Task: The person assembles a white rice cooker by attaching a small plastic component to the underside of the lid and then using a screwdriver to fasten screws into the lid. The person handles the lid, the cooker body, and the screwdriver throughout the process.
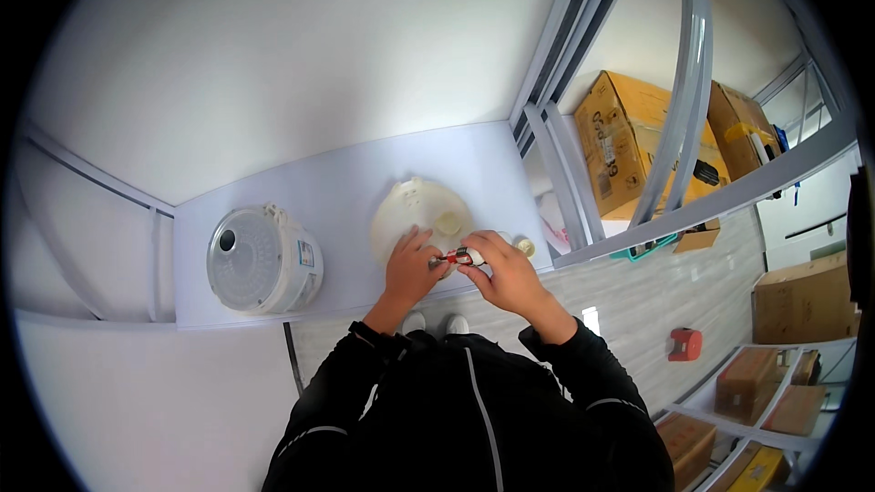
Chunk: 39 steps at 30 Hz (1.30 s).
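Note:
Above the near edge of a round cream-coloured plastic piece (pixel 392 210), which lies on the white table, my two hands meet. My right hand (pixel 507 275) is closed around a small red and white tube or bottle (pixel 466 257), its narrow end pointing left. The fingers of my left hand (pixel 409 266) are bent together at that narrow end; whatever they pinch is too small to make out. A small round cream part (pixel 447 223) lies inside the large piece. Just right of my right hand sits a small cream ring or cap (pixel 524 246).
A white drum-shaped appliance (pixel 264 260) stands on the table's left. Metal frame posts (pixel 565 182) border the right end, with cardboard boxes (pixel 629 146) beyond. A red stool (pixel 685 344) is on the floor, near shelves (pixel 775 433) with boxes.

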{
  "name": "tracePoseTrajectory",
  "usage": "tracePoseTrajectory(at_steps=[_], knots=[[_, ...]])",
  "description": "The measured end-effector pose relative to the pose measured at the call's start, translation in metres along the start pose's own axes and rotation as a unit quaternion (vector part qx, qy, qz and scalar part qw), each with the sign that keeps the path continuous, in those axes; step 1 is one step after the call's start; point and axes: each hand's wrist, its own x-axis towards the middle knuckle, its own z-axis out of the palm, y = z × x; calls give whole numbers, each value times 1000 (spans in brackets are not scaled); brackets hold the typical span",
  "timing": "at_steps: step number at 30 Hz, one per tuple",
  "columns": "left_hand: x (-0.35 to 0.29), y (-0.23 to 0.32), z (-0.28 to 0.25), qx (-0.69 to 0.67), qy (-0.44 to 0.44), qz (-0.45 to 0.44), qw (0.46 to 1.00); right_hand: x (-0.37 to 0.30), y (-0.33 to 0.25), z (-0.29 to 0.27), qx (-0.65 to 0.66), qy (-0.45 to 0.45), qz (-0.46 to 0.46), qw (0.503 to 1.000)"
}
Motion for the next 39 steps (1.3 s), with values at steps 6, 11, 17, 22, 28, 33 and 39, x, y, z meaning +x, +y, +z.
tracePoseTrajectory(at_steps=[6,11,17,22,28,33,39], knots=[[3,6,-4,-10,-8,-19,1000,2,-1,2,-5,-1,0,1000],[4,6,-4,-8,-10,-19,1000,4,-4,4,-19,-10,-14,1000],[6,5,-6,-17,-34,-31,999,7,-2,3,-17,-3,-12,1000],[7,6,-7,-12,-49,-35,998,8,0,4,-33,-8,-29,999],[8,6,-5,3,-53,-31,998,12,-5,3,-51,-7,-37,998],[7,5,-3,12,-48,-25,998,32,-19,-9,-83,-51,-31,995],[10,13,-9,22,-96,-30,995,42,-27,-8,-239,-176,192,935]])
